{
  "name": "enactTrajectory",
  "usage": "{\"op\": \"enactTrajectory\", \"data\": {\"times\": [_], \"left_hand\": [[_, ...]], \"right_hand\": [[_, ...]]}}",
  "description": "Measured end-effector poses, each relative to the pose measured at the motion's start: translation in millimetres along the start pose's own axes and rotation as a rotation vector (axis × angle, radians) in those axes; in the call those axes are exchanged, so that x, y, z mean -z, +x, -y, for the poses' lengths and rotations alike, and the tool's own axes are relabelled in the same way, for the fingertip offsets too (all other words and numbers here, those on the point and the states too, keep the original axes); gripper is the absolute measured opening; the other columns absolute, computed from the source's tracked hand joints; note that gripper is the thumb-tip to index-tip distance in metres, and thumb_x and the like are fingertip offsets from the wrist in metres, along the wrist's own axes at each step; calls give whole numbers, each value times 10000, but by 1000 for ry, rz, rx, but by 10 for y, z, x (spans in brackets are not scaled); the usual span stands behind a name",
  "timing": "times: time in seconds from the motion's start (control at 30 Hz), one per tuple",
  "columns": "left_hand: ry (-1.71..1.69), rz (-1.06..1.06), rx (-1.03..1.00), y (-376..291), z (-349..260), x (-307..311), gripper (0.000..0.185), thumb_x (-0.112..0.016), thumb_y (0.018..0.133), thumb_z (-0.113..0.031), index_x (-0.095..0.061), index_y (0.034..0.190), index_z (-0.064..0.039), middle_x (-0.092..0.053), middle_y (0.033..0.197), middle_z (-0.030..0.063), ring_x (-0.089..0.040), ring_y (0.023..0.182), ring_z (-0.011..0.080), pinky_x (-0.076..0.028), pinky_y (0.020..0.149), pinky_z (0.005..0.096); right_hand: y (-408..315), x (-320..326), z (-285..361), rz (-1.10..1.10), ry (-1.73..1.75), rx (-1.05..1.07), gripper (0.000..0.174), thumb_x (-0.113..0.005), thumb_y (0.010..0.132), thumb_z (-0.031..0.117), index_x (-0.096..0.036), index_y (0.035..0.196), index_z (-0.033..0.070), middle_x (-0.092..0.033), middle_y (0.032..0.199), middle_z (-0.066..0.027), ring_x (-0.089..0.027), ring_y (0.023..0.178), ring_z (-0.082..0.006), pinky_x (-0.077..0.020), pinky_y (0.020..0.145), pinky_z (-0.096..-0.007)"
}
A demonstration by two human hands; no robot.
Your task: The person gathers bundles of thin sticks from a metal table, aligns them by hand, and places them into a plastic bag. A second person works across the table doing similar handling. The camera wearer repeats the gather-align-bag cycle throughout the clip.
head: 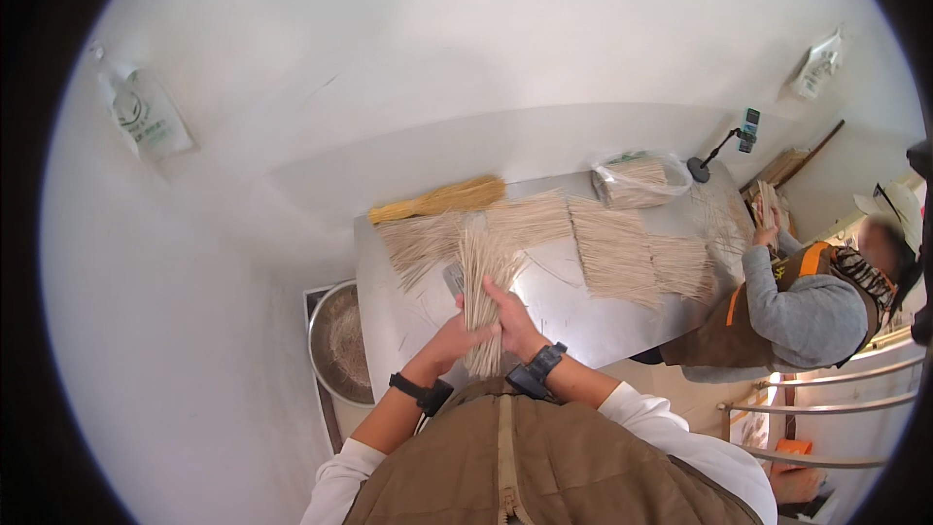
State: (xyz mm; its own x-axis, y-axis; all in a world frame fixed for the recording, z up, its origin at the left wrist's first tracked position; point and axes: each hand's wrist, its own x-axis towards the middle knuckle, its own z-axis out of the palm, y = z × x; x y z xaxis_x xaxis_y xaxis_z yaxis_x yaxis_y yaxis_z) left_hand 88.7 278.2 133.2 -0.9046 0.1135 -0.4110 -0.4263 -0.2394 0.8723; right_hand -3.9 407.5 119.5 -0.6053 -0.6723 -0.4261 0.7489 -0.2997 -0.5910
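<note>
Both my hands are around one bundle of thin pale sticks point(481, 270), held upright in front of my vest at the table's near edge. My left hand point(461, 339) grips its lower left side, and my right hand point(514, 317) holds its right side, thumb along the sticks. Behind the bundle a small grey metallic object point(453, 278) is partly hidden. Loose layers of similar sticks lie on the metal table point(539, 306): one layer point(419, 240) to the left, another point(528, 217) behind the bundle, and wide piles point(612, 255) to the right.
A straw broom point(444, 198) lies along the wall. Further right are a plastic bag of sticks point(634, 181) and a phone on a stand point(700, 169). A metal basin point(342, 343) stands left of the table. A co-worker point(794, 306) at the right end holds sticks.
</note>
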Motion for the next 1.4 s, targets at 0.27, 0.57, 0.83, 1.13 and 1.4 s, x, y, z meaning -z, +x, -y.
{"op": "enactTrajectory", "data": {"times": [0.27,0.57,0.83,1.13,1.4], "left_hand": [[-274,132,195,98,320,-113,538,-784,895,-121,-567,1379,-29,-655,1255,70,-625,1158,209,-501,1005,355],[-332,213,281,396,277,-204,294,-768,891,-87,-659,1161,-49,-693,1006,72,-691,990,207,-559,927,354],[-787,-77,319,998,283,-289,642,-456,1065,-573,-556,1410,-42,-663,1315,133,-641,1178,273,-501,1038,475],[-1070,-406,94,1730,110,-663,696,-347,1061,-606,-482,1414,-22,-592,1391,197,-588,1239,340,-461,1089,510],[-986,-561,103,1875,-37,-740,724,-358,1038,-659,-513,1359,-29,-587,1375,177,-554,1271,349,-423,1114,492]], "right_hand": [[-21,146,37,-70,-110,-88,679,-623,1002,597,-594,1301,-11,-714,1067,-161,-707,978,-245,-598,750,-370],[-45,608,271,180,-25,-247,499,-730,988,335,-555,1325,12,-703,1092,-164,-707,993,-266,-612,817,-404],[194,1068,868,8,271,84,291,-731,953,61,-586,1205,76,-670,1014,-118,-683,985,-271,-582,885,-425],[462,1154,1151,-58,419,130,250,-715,952,26,-592,1158,98,-650,952,-87,-666,947,-253,-573,852,-422],[684,1356,1374,-98,434,257,234,-695,963,26,-583,1157,94,-665,938,-103,-668,927,-265,-561,854,-407]]}}
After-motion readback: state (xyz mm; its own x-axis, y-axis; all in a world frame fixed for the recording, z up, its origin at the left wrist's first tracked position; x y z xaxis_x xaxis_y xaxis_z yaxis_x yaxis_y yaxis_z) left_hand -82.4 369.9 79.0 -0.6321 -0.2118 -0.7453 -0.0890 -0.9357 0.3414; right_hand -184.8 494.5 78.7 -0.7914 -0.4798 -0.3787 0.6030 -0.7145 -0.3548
